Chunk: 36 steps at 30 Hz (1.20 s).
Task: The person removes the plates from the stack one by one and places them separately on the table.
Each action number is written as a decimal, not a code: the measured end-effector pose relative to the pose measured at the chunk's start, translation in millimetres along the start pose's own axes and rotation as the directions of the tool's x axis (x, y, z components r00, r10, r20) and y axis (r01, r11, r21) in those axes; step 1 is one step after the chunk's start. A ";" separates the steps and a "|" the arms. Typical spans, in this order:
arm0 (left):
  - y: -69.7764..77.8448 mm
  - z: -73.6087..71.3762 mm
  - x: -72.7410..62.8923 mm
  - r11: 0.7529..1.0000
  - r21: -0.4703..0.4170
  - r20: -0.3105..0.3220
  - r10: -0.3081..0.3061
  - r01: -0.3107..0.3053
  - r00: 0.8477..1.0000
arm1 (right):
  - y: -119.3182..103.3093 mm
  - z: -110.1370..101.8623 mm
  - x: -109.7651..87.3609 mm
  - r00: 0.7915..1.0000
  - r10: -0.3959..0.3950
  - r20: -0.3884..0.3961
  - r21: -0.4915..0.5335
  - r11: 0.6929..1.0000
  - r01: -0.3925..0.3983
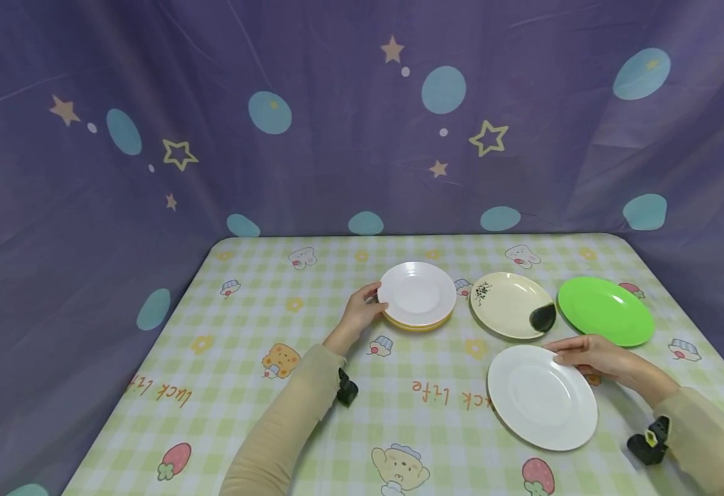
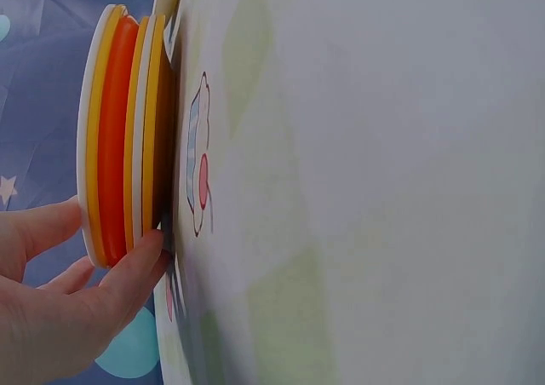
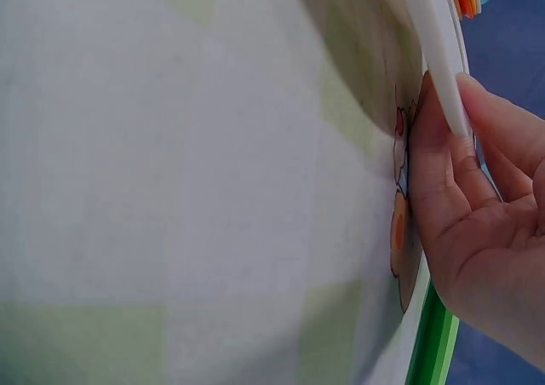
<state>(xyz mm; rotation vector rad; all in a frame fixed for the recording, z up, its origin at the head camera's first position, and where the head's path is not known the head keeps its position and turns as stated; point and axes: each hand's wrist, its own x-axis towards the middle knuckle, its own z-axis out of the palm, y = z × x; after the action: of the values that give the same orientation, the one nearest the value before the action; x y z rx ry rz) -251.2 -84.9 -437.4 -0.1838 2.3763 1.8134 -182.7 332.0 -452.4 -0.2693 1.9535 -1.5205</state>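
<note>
A stack of small plates [image 1: 416, 293], white on top, stands on the table's far middle. My left hand [image 1: 362, 313] grips its left edge, thumb at the top plate and fingers lower down the side. The left wrist view shows white, yellow and orange rims in this stack [image 2: 119, 138]. With my right hand [image 1: 597, 355] I pinch the far right edge of a larger white plate [image 1: 541, 396]. In the right wrist view that white plate [image 3: 438, 53] is tilted above the cloth, its shadow below, thumb on one face and fingers on the other.
A cream oval plate [image 1: 507, 303] with a dark leaf-like patch lies right of the stack. Farther right is a bright green oval plate [image 1: 606, 310]. A checked tablecloth [image 1: 244, 413] covers the table, and a purple curtain [image 1: 337, 172] hangs behind it.
</note>
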 end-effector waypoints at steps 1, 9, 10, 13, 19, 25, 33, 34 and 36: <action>0.0 0.0 0.0 1.000 0.003 0.000 0.000 0.000 1.000 | 0.0 0.1 -0.1 1.000 0.000 -0.003 -0.006 1.000 0.000; 0.9 -0.2 -0.8 1.000 0.005 -0.003 -0.003 0.003 1.000 | -2.4 1.5 -1.0 1.000 0.006 -0.011 -0.034 0.999 -0.006; 0.7 -0.2 -0.7 1.000 0.004 -0.004 -0.001 0.001 1.000 | -2.9 1.7 -1.3 1.000 0.008 -0.014 -0.039 0.999 -0.009; 0.2 0.0 -0.2 1.000 0.005 -0.009 -0.003 0.003 1.000 | -4.3 2.3 -1.7 0.999 0.023 -0.039 -0.064 0.998 -0.025; -0.2 0.2 0.6 1.000 0.009 -0.012 -0.005 0.005 1.000 | -9.1 7.0 0.9 0.981 0.037 -0.192 -0.236 0.968 -0.083; -0.3 0.2 0.6 1.000 0.003 -0.006 -0.004 0.004 1.000 | -17.4 12.7 2.9 0.960 -0.057 -0.273 -0.389 0.920 -0.056; -0.8 0.2 0.7 1.000 -0.018 0.004 0.007 -0.007 1.000 | -31.1 15.6 6.0 0.944 -0.167 -0.284 -0.472 0.882 0.014; -0.9 0.1 0.6 1.000 -0.022 0.006 0.013 -0.013 1.000 | -33.0 16.2 7.0 0.943 -0.164 -0.289 -0.470 0.883 0.010; -1.5 -0.1 1.0 0.999 -0.029 0.010 0.016 -0.016 1.000 | -37.2 17.8 9.5 0.942 -0.166 -0.293 -0.475 0.880 0.008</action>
<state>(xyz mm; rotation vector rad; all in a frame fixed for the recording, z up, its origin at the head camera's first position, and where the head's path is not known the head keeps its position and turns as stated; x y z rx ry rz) -251.9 -85.4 -439.0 -0.1588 2.3530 1.8522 -187.5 301.4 -423.6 -0.3289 2.6040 -1.1764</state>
